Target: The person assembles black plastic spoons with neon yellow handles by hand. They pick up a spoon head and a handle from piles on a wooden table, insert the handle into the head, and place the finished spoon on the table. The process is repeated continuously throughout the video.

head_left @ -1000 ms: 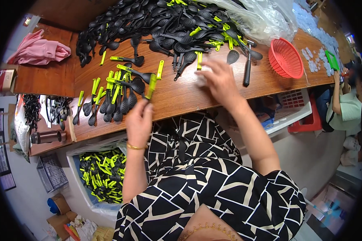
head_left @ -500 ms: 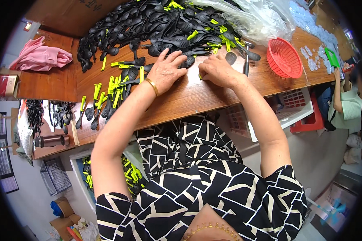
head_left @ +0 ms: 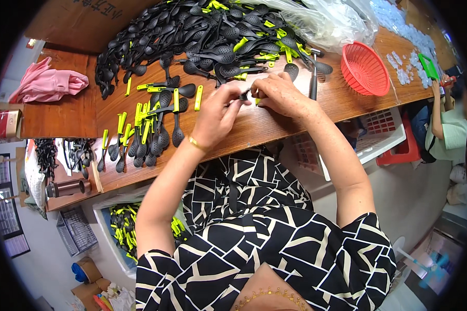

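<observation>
My left hand (head_left: 219, 115), with a gold bangle at its wrist, is closed on a black utensil piece (head_left: 244, 96); most of that piece is hidden by the fingers. Close beside it, my right hand (head_left: 281, 95) pinches a small yellow-green piece (head_left: 257, 101), probably a handle, largely covered by the fingers. Both hands meet over the near part of the brown table (head_left: 233, 133). Beyond them rises a big heap of black spoons and slotted spoons (head_left: 187, 36), with yellow-green handles among them. Left of my left hand lie several spoons with yellow-green handles (head_left: 146, 116) and a loose handle (head_left: 198, 98).
A hammer (head_left: 313, 80) lies right of my right hand, near a red basket (head_left: 366, 70). Clear plastic bags (head_left: 337, 23) lie behind. A pink cloth (head_left: 52, 83) sits at left. Below the table stands a bin of yellow-green and black pieces (head_left: 122, 228). Another person (head_left: 446, 124) works at far right.
My left hand has drawn back from the edge of the heap and now holds a black piece close to my right hand. My right hand stays near its place, fingers still pinched.
</observation>
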`<action>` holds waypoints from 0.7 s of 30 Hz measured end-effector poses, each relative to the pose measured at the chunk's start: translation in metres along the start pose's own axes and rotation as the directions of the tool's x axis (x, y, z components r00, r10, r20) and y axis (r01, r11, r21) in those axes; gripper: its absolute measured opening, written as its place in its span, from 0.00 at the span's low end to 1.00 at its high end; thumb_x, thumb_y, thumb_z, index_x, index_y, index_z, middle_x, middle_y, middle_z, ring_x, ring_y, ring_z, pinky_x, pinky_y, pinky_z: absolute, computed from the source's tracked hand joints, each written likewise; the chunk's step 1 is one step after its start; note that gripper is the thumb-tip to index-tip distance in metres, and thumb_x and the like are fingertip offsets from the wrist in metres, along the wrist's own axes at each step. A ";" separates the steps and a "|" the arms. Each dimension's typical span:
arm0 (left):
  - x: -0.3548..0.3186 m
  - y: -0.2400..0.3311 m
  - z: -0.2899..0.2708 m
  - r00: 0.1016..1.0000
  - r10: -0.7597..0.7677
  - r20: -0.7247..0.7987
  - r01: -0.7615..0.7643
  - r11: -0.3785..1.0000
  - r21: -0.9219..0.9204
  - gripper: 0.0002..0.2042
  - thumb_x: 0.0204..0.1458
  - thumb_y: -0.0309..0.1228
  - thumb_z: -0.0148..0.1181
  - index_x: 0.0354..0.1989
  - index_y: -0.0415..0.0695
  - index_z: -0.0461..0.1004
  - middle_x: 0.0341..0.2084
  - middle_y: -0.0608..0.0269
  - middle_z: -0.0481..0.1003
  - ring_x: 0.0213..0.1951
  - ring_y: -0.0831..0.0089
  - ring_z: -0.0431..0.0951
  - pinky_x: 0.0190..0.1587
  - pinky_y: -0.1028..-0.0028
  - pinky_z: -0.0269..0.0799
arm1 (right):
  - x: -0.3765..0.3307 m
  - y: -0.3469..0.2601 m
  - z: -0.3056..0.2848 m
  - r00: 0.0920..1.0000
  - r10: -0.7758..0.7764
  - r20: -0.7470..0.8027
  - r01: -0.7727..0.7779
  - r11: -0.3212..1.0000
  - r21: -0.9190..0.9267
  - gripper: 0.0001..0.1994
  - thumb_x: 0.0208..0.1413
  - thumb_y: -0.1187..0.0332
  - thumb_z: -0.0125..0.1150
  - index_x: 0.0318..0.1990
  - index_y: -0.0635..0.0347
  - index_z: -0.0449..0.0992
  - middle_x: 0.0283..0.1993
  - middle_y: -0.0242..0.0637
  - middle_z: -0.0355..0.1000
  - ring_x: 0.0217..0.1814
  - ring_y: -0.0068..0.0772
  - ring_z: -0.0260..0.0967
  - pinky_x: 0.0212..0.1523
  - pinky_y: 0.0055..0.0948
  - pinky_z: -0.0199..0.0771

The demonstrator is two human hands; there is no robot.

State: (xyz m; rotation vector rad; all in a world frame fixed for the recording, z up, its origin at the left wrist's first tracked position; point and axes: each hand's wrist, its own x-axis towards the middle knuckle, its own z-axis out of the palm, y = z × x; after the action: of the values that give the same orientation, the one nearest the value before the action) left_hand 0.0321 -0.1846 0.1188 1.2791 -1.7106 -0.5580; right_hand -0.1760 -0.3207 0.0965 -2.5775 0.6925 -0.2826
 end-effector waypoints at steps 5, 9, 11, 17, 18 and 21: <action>-0.070 0.012 0.003 0.871 -0.492 0.019 0.413 0.708 -0.573 0.13 0.72 0.28 0.58 0.60 0.35 0.76 0.39 0.56 0.85 0.33 0.76 0.84 0.41 0.78 0.80 | -0.005 0.001 0.003 0.996 -0.087 -0.026 0.085 0.993 -0.081 0.08 0.56 0.66 0.75 0.41 0.50 0.83 0.43 0.32 0.82 0.58 0.41 0.75 0.63 0.46 0.60; -0.110 0.011 0.018 0.769 -0.639 0.019 0.517 0.604 -0.607 0.15 0.72 0.28 0.60 0.62 0.34 0.75 0.40 0.56 0.85 0.33 0.77 0.83 0.42 0.78 0.80 | -0.004 -0.006 0.014 0.971 -0.214 -0.105 0.214 0.977 -0.009 0.08 0.58 0.69 0.73 0.44 0.50 0.83 0.42 0.31 0.82 0.53 0.39 0.77 0.63 0.41 0.63; -0.122 0.011 0.022 0.730 -0.683 0.035 0.557 0.564 -0.610 0.15 0.71 0.27 0.60 0.62 0.34 0.76 0.41 0.56 0.85 0.33 0.78 0.83 0.42 0.78 0.81 | -0.007 -0.012 0.028 0.923 -0.271 -0.274 0.300 0.951 0.071 0.09 0.59 0.71 0.72 0.46 0.51 0.83 0.44 0.32 0.83 0.53 0.39 0.78 0.63 0.40 0.65; -0.131 0.021 0.023 0.718 -0.691 -0.085 0.574 0.657 -0.489 0.12 0.70 0.27 0.61 0.58 0.35 0.80 0.38 0.61 0.86 0.33 0.82 0.82 0.38 0.80 0.79 | -0.014 -0.076 0.016 0.983 -0.134 -0.128 0.180 0.857 0.482 0.10 0.62 0.73 0.69 0.50 0.61 0.81 0.47 0.40 0.82 0.49 0.42 0.82 0.52 0.36 0.82; -0.129 0.026 0.020 0.714 -0.693 -0.098 0.598 0.676 -0.430 0.11 0.69 0.26 0.61 0.55 0.36 0.82 0.36 0.61 0.87 0.33 0.82 0.83 0.38 0.79 0.80 | -0.012 -0.075 0.014 0.974 -0.193 -0.119 0.226 0.875 0.428 0.10 0.62 0.73 0.69 0.50 0.61 0.81 0.47 0.40 0.82 0.49 0.42 0.82 0.52 0.36 0.82; -0.126 0.025 0.019 0.733 -0.673 -0.103 0.592 0.705 -0.391 0.11 0.69 0.26 0.61 0.55 0.36 0.81 0.36 0.61 0.87 0.33 0.81 0.85 0.38 0.78 0.80 | -0.015 -0.081 0.007 0.954 -0.292 -0.070 0.296 0.877 0.378 0.10 0.60 0.73 0.70 0.49 0.61 0.82 0.44 0.41 0.81 0.49 0.45 0.82 0.52 0.38 0.82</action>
State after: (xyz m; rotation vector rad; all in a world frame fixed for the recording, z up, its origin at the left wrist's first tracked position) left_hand 0.0105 -0.0625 0.0797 1.6018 -0.8758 -1.0062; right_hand -0.1523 -0.2483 0.1276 -2.2895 0.2099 -0.4785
